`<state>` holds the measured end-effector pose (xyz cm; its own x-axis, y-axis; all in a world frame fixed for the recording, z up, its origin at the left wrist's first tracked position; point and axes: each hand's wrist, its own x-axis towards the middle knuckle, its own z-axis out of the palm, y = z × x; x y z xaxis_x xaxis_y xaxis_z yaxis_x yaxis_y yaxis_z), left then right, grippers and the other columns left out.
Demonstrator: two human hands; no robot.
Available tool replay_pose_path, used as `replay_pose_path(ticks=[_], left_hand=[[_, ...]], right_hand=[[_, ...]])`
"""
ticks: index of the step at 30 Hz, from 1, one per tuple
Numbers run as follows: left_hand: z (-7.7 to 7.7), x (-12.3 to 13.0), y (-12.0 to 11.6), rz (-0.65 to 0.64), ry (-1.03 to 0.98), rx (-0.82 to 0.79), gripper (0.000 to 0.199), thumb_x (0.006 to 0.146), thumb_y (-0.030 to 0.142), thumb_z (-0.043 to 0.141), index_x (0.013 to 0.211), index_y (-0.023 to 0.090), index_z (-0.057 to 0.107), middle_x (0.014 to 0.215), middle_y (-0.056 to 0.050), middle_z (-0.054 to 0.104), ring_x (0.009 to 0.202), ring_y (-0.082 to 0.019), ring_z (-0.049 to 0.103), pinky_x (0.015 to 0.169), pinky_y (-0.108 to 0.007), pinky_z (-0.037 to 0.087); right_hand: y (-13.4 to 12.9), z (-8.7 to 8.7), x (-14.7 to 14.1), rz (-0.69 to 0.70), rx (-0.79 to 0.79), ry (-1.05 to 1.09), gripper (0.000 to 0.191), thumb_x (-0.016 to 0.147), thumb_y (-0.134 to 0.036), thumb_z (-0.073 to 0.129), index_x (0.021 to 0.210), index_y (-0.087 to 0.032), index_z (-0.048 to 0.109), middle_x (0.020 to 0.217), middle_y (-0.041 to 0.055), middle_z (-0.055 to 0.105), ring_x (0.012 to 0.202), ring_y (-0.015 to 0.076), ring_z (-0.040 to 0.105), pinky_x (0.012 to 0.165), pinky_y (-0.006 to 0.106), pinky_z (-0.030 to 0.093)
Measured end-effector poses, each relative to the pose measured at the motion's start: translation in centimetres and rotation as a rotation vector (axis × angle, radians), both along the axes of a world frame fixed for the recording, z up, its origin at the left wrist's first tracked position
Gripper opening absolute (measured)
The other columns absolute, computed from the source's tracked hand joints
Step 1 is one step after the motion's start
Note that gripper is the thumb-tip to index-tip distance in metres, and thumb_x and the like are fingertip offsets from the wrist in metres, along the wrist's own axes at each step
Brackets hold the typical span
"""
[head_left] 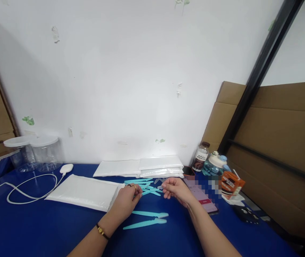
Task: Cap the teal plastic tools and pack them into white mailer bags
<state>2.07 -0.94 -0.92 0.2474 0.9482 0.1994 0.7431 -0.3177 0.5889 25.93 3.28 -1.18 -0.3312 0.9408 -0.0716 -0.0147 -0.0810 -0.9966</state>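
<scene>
Over the blue table, my left hand (127, 198) is closed, its fingertips on a turquoise eyebrow razor (147, 192) at the edge of a loose pile. My right hand (176, 189) pinches a small translucent plastic cover (160, 187) between thumb and forefinger. A few more translucent covers (157, 181) lie just behind it. Several turquoise razors (138, 181) are heaped between and behind the hands. Two others, a farther razor (149, 214) and a nearer razor (144, 224), lie in front. A white padded envelope (85, 192) rests left of my left hand, which partly hides its end.
White padded envelopes (160, 163) are stacked along the wall. A phone (202, 196) lies right of my right hand, near an orange carton (231, 184), a drinking bottle (213, 165) and a brown-capped jar (201, 157). Clear tubs (46, 155) and a white cable (10, 196) occupy the left.
</scene>
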Motion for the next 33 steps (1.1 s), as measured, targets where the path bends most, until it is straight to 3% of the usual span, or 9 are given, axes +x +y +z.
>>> replay_pose_path(ticks=[6,13,21,27,33], left_hand=[[-0.5,0.0,0.2,-0.018,-0.068,-0.009,0.013,0.08,0.025,0.046,0.083,0.02,0.058,0.079,-0.001,0.06,0.072,-0.013,0.054,0.066,-0.023,0.036],[0.0,0.0,0.0,0.009,-0.055,-0.027,0.014,0.081,0.027,0.045,0.083,0.02,0.057,0.078,0.0,0.061,0.07,-0.013,0.054,0.064,-0.022,0.036],[0.0,0.1,-0.1,-0.012,-0.072,-0.035,0.013,0.08,0.025,0.045,0.082,0.021,0.058,0.08,0.0,0.061,0.074,-0.013,0.055,0.067,-0.022,0.037],[0.0,0.0,0.0,0.005,-0.054,-0.038,0.014,0.081,0.026,0.044,0.082,0.02,0.057,0.078,-0.001,0.061,0.071,-0.013,0.054,0.064,-0.022,0.037],[0.2,0.2,-0.2,-0.031,-0.089,-0.049,0.016,0.081,0.027,0.044,0.083,0.019,0.058,0.077,-0.001,0.061,0.07,-0.013,0.054,0.065,-0.022,0.038]], right_hand=[[-0.4,-0.1,-0.9,0.05,-0.002,0.021,0.035,0.062,-0.04,0.074,0.072,-0.011,0.057,0.059,0.001,0.063,0.049,0.0135,0.061,0.045,0.021,0.042],[-0.4,0.6,-0.2,-0.024,0.033,0.053,0.033,0.064,-0.041,0.073,0.072,-0.012,0.058,0.06,0.0005,0.062,0.048,0.0109,0.059,0.045,0.02,0.04],[-0.8,0.7,-0.7,0.02,0.022,0.045,0.034,0.064,-0.043,0.073,0.07,-0.012,0.057,0.059,0.0005,0.062,0.047,0.0115,0.06,0.044,0.02,0.04],[-0.7,1.0,-0.4,-0.046,0.044,0.064,0.036,0.063,-0.044,0.073,0.071,-0.013,0.057,0.058,0.0006,0.062,0.046,0.0105,0.058,0.043,0.019,0.039],[-1.2,0.4,-1.5,0.045,0.006,0.029,0.035,0.063,-0.042,0.073,0.071,-0.013,0.057,0.058,0.0006,0.062,0.047,0.0125,0.06,0.044,0.021,0.042]])
